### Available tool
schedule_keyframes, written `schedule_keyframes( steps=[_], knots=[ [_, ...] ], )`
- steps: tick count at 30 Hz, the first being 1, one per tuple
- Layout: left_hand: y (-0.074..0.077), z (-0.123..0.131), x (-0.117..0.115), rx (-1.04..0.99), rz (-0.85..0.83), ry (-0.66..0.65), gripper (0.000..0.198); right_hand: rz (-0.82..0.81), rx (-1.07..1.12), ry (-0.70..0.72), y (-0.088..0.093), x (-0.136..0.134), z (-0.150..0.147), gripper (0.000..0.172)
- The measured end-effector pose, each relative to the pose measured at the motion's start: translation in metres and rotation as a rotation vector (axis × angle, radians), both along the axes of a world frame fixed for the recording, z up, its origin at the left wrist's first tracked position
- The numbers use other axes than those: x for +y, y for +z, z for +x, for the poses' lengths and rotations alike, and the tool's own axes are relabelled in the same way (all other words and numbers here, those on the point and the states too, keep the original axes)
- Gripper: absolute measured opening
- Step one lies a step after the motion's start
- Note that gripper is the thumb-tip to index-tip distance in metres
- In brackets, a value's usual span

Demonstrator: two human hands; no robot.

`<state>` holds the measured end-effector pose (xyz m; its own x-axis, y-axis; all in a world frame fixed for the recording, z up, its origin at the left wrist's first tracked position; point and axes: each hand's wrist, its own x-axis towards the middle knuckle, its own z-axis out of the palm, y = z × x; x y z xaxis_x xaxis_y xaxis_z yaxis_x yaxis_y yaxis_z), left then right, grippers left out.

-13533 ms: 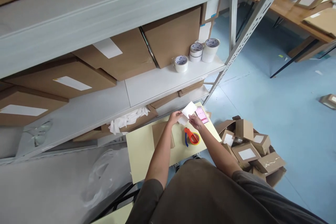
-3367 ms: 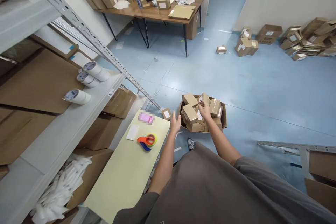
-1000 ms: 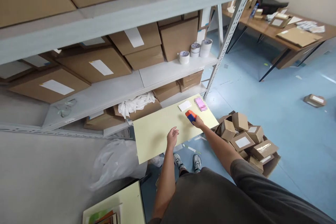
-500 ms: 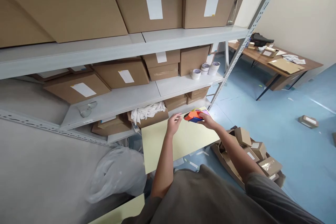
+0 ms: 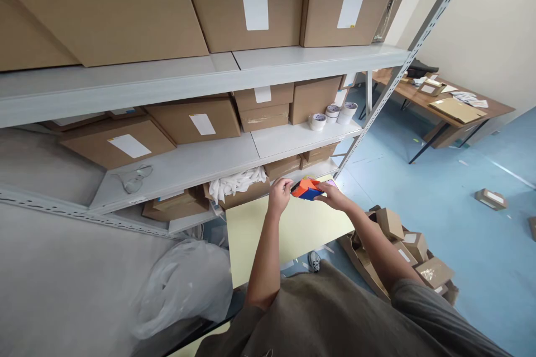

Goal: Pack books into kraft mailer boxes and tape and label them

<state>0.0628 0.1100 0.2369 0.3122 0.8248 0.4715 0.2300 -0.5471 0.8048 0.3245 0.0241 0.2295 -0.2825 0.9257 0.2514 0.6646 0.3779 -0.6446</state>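
Person's two bare hands at a shelving unit, seen from above. The right hand (image 5: 334, 196) has its grip closed around an orange-and-blue plastic handheld tape dispenser (image 5: 307, 191), which is held over the far part of a pale-yellow rectangular desk (image 5: 255, 234), its dark end directed toward the other hand. The left hand (image 5: 279, 196) lies just beside that dark end, fingers bent and thumb drawn in toward them; whether this grip pinches a strip of tape or stands slightly spread cannot be told at this scale. A pink flat item (image 5: 331, 182) shows in part beyond the right hand, at the far right of the desk.

Behind the desk rises a grey metal shelving unit (image 5: 213, 153). Its middle shelf bears brown cardboard cartons (image 5: 195, 117) with white labels and, near the right end, white cylindrical tape rolls (image 5: 317, 121). Lower down, crumpled white soft material (image 5: 235, 183) spills over the edge of a brown box. To the right of the desk, small brown cardboard boxes (image 5: 390, 223) fill a large open carton (image 5: 363, 268) on the blue floor (image 5: 473, 245). To the left of the desk sits a translucent plastic bag (image 5: 188, 284).
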Motion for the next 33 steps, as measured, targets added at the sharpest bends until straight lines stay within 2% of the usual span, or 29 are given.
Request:
schedule_keyframes(
  steps=[5, 10, 18, 21, 26, 29, 33],
  knots=[
    [0.006, 0.028, 0.002, 0.000, 0.194, 0.299, 0.025, 0.020, 0.019, 0.040, 0.013, 0.029, 0.017, 0.035],
    [0.017, 0.048, 0.015, 0.034, 0.271, 0.466, 0.025, 0.076, 0.017, 0.117, 0.020, 0.070, 0.035, 0.030],
    [0.028, 0.056, 0.035, 0.071, 0.172, 0.576, 0.018, 0.074, 0.078, 0.250, 0.025, 0.112, 0.048, 0.027],
    [0.034, 0.061, 0.043, 0.088, 0.184, 0.576, 0.020, 0.080, 0.091, 0.257, 0.030, 0.121, 0.055, 0.027],
    [0.045, 0.063, 0.052, 0.015, 0.100, 0.556, 0.022, 0.058, 0.053, 0.236, 0.039, 0.134, 0.074, 0.028],
    [0.046, 0.066, 0.053, 0.000, 0.138, 0.579, 0.025, 0.048, 0.047, 0.227, 0.041, 0.139, 0.082, 0.028],
    [0.042, 0.070, 0.053, -0.017, 0.172, 0.671, 0.029, 0.089, 0.042, 0.250, 0.038, 0.145, 0.085, 0.026]
  ],
)
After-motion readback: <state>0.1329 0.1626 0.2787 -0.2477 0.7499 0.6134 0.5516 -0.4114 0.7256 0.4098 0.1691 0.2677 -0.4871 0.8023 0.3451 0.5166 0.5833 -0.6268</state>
